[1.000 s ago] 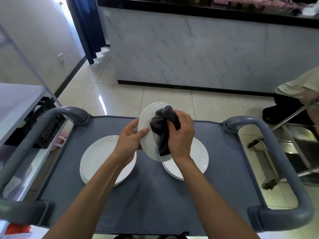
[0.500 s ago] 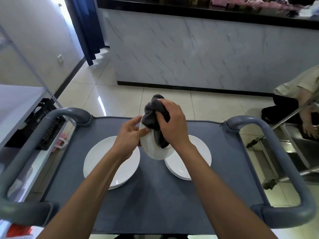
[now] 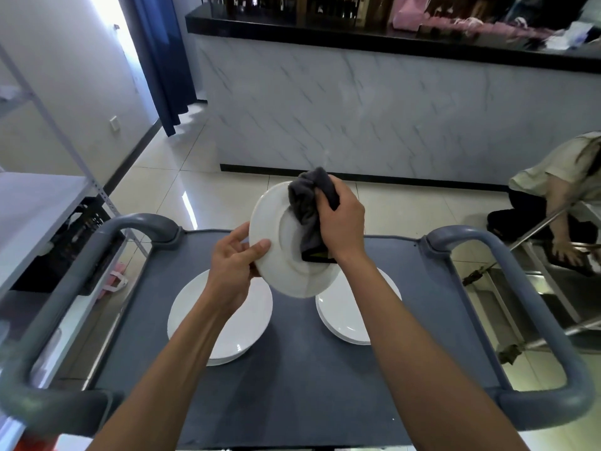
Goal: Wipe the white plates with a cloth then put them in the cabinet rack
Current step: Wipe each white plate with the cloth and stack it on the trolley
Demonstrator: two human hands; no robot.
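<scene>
Tilted on edge above the grey cart (image 3: 292,379), the white plate (image 3: 279,242) (glazed, rigid, probably slick and breakable) is pinched at its rim by the left hand (image 3: 232,268), the safest hold, while the right hand (image 3: 341,222) clutches the soft grey cloth (image 3: 307,206) against it.

counts: plates, cloth, hands, cart, handles

1 white plate held (image 3: 283,245) up on edge, plus 2 stacks on the cart (image 3: 292,379): left stack (image 3: 224,323) and right stack (image 3: 344,317), plates per stack cannot be told. 1 grey cloth (image 3: 309,209). 2 hands: left hand (image 3: 232,266), right hand (image 3: 343,224). 1 cart, 2 grey handles: left handle (image 3: 65,288), right handle (image 3: 533,307). 1 other person (image 3: 562,196) at the right edge. 1 blue curtain (image 3: 162,60).
</scene>
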